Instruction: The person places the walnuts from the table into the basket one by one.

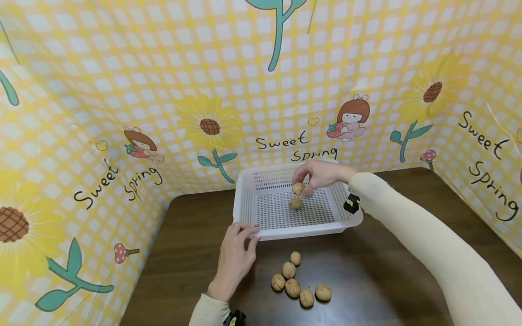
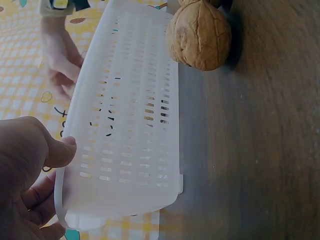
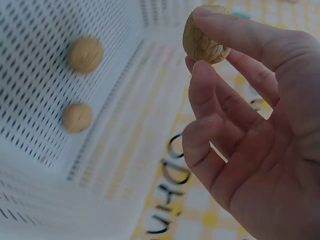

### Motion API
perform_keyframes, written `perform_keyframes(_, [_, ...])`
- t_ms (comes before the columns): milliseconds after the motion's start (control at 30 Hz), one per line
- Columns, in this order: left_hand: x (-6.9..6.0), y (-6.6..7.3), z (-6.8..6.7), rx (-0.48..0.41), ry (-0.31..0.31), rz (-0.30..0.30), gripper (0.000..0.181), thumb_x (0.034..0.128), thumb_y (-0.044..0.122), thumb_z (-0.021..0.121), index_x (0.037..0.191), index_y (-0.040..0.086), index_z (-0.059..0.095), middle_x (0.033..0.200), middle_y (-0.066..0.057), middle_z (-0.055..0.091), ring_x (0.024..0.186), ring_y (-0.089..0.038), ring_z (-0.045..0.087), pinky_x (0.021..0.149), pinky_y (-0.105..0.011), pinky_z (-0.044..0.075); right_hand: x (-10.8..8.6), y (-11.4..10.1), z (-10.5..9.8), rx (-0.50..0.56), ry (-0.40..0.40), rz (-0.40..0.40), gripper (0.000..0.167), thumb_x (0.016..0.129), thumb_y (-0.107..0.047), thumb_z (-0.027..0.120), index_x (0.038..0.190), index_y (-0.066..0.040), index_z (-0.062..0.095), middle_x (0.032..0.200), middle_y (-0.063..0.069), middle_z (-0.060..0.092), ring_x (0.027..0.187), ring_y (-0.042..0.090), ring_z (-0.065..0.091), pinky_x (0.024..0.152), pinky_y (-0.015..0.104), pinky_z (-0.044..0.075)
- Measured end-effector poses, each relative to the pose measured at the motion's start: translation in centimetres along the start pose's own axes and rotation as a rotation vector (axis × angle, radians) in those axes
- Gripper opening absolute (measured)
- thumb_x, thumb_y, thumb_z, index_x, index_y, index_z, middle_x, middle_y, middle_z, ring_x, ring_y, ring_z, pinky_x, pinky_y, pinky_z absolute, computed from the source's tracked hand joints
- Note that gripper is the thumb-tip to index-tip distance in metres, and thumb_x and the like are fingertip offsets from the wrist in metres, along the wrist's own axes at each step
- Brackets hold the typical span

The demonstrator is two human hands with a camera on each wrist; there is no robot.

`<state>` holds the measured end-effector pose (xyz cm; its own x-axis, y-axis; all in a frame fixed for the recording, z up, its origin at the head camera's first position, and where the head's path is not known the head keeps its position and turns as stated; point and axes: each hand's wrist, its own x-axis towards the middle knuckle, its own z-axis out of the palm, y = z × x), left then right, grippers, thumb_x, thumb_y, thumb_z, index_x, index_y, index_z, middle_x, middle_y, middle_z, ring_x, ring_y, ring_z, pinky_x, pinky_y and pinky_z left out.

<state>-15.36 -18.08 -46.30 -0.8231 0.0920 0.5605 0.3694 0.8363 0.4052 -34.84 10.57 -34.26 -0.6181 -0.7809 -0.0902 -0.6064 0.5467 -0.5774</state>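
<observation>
A big yellow-and-white checked cloth (image 1: 163,95) stands up all around, with flowers, girls and the words "Sweet Spring" on it. In front of it is my dark brown table (image 1: 387,253). On the table, near the back, sits a white basket (image 1: 302,232) full of little holes.

I wear pale sleeves (image 1: 412,235) on both arms. My left hand (image 1: 235,259) pinches the basket at its near left corner, thumb on the outside of the wall, just by the rim. My right hand (image 1: 320,174) is over the basket, and it is holding one walnut (image 3: 206,37). The nut sits right at the tips, between my thumb and my fingertips, away from my palm. My lower fingers are bent, with nothing in them.

Under my right hand, two more nuts (image 3: 86,54) lie on the basket floor, near each other but apart. My fingers do not touch them. Six other nuts (image 1: 292,288) lie on the table, in front of the basket and to the right of my left hand. Five make a bent row, close together, and the last one (image 1: 323,292) is a bit off to the right.
</observation>
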Motion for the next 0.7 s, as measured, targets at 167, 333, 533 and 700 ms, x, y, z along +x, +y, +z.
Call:
perform_keyframes(167, [-0.2, 0.0, 0.0, 0.01, 0.0, -0.007, 0.022, 0.0898, 0.008, 0.085, 0.111, 0.014, 0.084, 0.106, -0.005, 0.068, 0.103, -0.024, 0.064, 0.087, -0.042, 0.057, 1.6, 1.4, 0.5, -0.007, 0.006, 0.091, 0.039, 0.082, -0.012, 0.084, 0.121, -0.015, 0.079, 0.123, 0.006, 0.076, 0.123, 0.031, 0.067, 0.105, 0.049, 0.054])
perform_keyframes(333, [-0.1, 0.2, -0.1, 0.006, -0.004, -0.01, 0.022, 0.0903, 0.009, 0.085, 0.111, 0.014, 0.084, 0.107, -0.005, 0.069, 0.104, -0.024, 0.065, 0.088, -0.042, 0.058, 2.8, 2.7, 1.2, 0.006, 0.009, 0.131, 0.04, 0.084, -0.009, 0.081, 0.124, -0.012, 0.077, 0.127, 0.009, 0.074, 0.128, 0.035, 0.064, 0.111, 0.054, 0.051])
perform_keyframes(533, [-0.1, 0.2, -0.1, 0.005, -0.007, -0.017, 0.022, 0.09, 0.009, 0.085, 0.111, 0.014, 0.084, 0.106, -0.004, 0.068, 0.104, -0.024, 0.064, 0.087, -0.042, 0.057, 3.3, 4.4, 2.2, 0.039, 0.01, 0.209, 0.045, 0.086, -0.01, 0.081, 0.131, -0.012, 0.074, 0.136, 0.011, 0.071, 0.133, 0.032, 0.062, 0.115, 0.052, 0.049])
perform_keyframes(700, [0.0, 0.0, -0.1, 0.009, -0.002, -0.011, 0.022, 0.0899, 0.009, 0.085, 0.111, 0.014, 0.084, 0.107, -0.004, 0.068, 0.104, -0.023, 0.064, 0.088, -0.041, 0.057, 3.3, 5.3, 2.7, 0.065, 0.018, 0.214, 0.047, 0.086, -0.008, 0.081, 0.133, -0.008, 0.073, 0.141, 0.016, 0.069, 0.136, 0.036, 0.061, 0.116, 0.054, 0.048])
